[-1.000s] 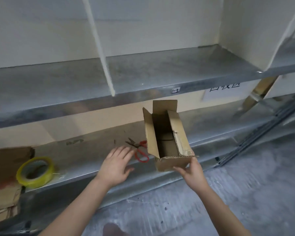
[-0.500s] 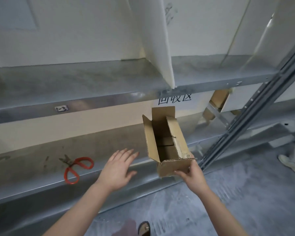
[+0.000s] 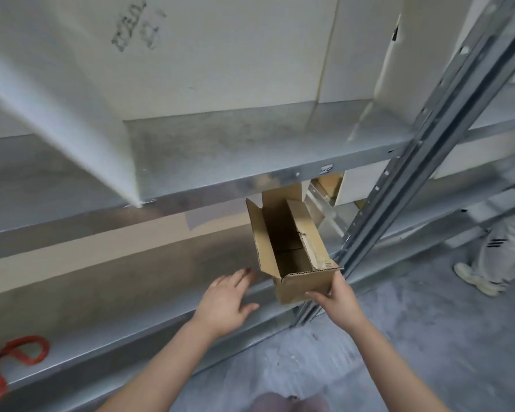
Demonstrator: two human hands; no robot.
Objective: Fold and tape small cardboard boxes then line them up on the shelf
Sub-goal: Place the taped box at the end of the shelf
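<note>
Box point(image 3: 292, 251) above the shelf point(image 3: 131, 295) edge, scissors point(image 3: 15, 358) far left on it.

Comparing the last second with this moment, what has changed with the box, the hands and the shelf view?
The person has carried the cardboard box rightward along the shelf: the red scissors now sit at the frame's left edge and a shelving upright has come into view. Unchanged: the right hand grips the box's near end, flaps open; the left hand stays open beside it, not touching.

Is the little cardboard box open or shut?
Open. The cardboard box has its top flaps standing up untaped, so you can see inside. The right hand holds its near end.
</note>
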